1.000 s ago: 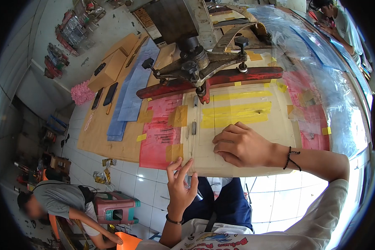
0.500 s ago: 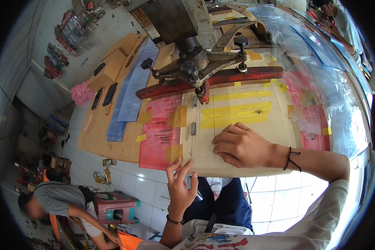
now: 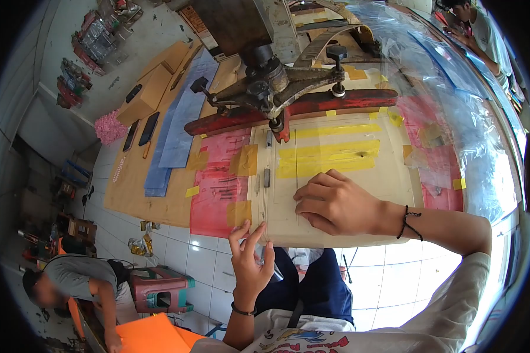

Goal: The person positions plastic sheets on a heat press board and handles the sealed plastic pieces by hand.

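Observation:
My right hand (image 3: 338, 203) rests on the beige board (image 3: 359, 188), its fingers bent and their tips on the surface, just below strips of yellow tape (image 3: 330, 156). At the board's near left corner, my left hand (image 3: 251, 256) has its fingers apart, with the fingertips touching the edge. A small dark metal piece (image 3: 267, 177) lies along a line left of my right hand, and another one (image 3: 269, 138) lies farther up. Above the board stands a metal press head with a red bar (image 3: 318, 105). Pink sheet (image 3: 218, 191) shows to the board's left.
Blue strips (image 3: 182, 126), two phones and a cardboard box (image 3: 150, 94) lie at the left of the table. Clear plastic sheets (image 3: 483, 147) cover the right side. One co-worker (image 3: 79, 273) bends at lower left by an orange sheet (image 3: 153, 335); another person (image 3: 483, 38) is at upper right.
The view has shifted slightly, moving the table and press a little left in the picture. The co-worker's orange sheet shows larger now. My hands keep their places on the board.

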Demonstrator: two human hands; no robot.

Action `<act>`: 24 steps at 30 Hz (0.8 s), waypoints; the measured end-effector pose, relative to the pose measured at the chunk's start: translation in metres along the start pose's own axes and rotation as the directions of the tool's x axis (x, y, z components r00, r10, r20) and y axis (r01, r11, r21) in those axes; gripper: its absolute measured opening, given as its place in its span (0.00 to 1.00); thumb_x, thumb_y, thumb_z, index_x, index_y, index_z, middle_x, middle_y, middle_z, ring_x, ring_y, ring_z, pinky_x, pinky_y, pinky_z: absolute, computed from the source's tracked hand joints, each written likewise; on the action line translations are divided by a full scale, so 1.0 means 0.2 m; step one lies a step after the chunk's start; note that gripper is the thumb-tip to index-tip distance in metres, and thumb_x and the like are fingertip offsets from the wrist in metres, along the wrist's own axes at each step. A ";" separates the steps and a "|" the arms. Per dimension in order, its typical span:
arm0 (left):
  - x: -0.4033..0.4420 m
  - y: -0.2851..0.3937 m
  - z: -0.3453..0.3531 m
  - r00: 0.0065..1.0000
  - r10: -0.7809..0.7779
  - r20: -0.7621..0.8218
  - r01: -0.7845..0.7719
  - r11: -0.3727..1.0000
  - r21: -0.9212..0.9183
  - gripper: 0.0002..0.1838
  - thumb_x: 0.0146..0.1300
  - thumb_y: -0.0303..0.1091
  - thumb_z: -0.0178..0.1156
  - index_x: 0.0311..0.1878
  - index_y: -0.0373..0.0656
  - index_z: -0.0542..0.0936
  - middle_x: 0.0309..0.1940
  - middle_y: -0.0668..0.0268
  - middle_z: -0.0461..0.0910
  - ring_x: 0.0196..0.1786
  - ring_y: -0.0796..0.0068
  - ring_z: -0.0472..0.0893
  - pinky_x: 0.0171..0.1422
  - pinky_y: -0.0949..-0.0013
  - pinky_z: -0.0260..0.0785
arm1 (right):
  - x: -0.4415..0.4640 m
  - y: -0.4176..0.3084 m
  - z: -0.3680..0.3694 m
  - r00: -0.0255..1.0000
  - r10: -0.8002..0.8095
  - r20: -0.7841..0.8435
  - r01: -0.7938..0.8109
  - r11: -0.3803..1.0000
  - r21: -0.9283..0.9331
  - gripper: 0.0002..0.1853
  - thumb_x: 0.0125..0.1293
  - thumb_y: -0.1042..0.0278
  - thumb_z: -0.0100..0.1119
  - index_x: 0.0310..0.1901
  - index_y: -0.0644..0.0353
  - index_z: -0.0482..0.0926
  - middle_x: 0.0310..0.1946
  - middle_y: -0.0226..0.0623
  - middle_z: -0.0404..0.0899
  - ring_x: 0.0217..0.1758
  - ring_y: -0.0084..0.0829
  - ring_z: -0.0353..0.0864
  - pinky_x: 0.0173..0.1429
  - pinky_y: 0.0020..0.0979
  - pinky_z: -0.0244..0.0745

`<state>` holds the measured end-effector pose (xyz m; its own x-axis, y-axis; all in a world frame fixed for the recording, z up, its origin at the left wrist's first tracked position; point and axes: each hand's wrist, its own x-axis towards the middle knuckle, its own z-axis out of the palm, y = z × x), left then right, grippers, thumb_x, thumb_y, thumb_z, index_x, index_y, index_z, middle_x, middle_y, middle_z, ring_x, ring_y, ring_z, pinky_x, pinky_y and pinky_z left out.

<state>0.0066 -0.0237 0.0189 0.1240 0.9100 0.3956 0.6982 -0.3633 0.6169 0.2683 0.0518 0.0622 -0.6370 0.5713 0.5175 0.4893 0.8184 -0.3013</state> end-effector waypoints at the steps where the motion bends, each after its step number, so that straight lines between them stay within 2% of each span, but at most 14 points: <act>1: -0.01 -0.01 0.00 1.000 0.006 -0.010 -0.006 1.000 -0.001 0.25 0.61 0.24 0.67 0.64 0.44 0.82 0.62 0.54 0.68 0.60 0.58 0.79 0.34 0.73 0.76 | 0.00 0.00 0.00 1.000 -0.002 -0.002 0.002 1.000 0.002 0.06 0.62 0.65 0.66 0.40 0.53 0.84 0.48 0.29 0.82 0.55 0.34 0.80 0.61 0.36 0.74; 6: -0.01 -0.02 0.03 0.999 0.004 -0.038 -0.005 1.000 -0.031 0.26 0.61 0.23 0.67 0.64 0.45 0.81 0.63 0.54 0.68 0.64 0.57 0.76 0.35 0.73 0.76 | 0.00 0.00 -0.01 1.000 0.010 0.006 -0.010 1.000 -0.004 0.07 0.61 0.66 0.67 0.41 0.53 0.84 0.48 0.29 0.82 0.55 0.34 0.80 0.61 0.36 0.74; 9: 0.00 -0.04 0.03 0.997 0.061 -0.040 -0.062 0.998 -0.017 0.26 0.61 0.24 0.67 0.64 0.44 0.81 0.63 0.54 0.68 0.63 0.56 0.77 0.34 0.74 0.76 | 0.00 -0.01 0.01 1.000 0.012 0.010 -0.013 1.000 0.013 0.08 0.60 0.66 0.67 0.41 0.53 0.84 0.48 0.30 0.83 0.55 0.35 0.80 0.61 0.37 0.74; 12: 0.00 -0.03 0.02 0.997 0.060 -0.041 -0.061 0.998 -0.021 0.25 0.62 0.24 0.66 0.65 0.45 0.81 0.65 0.53 0.69 0.59 0.66 0.76 0.32 0.78 0.70 | 0.00 0.00 -0.01 1.000 0.001 0.008 -0.001 1.000 0.004 0.09 0.59 0.67 0.67 0.41 0.54 0.84 0.49 0.31 0.83 0.55 0.36 0.80 0.61 0.37 0.74; 15: 0.00 -0.03 0.02 0.996 0.083 -0.033 -0.083 0.996 0.011 0.26 0.62 0.24 0.67 0.65 0.44 0.81 0.63 0.53 0.68 0.62 0.55 0.78 0.33 0.74 0.76 | -0.01 -0.01 0.01 1.000 -0.005 0.005 0.005 1.000 0.011 0.09 0.59 0.67 0.67 0.42 0.54 0.84 0.49 0.31 0.83 0.55 0.36 0.80 0.61 0.37 0.74; 24: -0.01 0.00 0.03 0.999 0.033 -0.043 -0.033 0.999 -0.003 0.26 0.61 0.23 0.67 0.65 0.44 0.80 0.63 0.52 0.69 0.66 0.53 0.75 0.34 0.74 0.75 | -0.01 0.00 0.00 1.000 -0.017 -0.004 0.017 1.000 0.012 0.09 0.59 0.68 0.67 0.42 0.55 0.84 0.49 0.32 0.83 0.55 0.37 0.80 0.61 0.39 0.74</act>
<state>0.0105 -0.0239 0.0133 0.1163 0.8881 0.4446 0.6913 -0.3938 0.6058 0.2704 0.0505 0.0611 -0.6428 0.5567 0.5262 0.4712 0.8289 -0.3014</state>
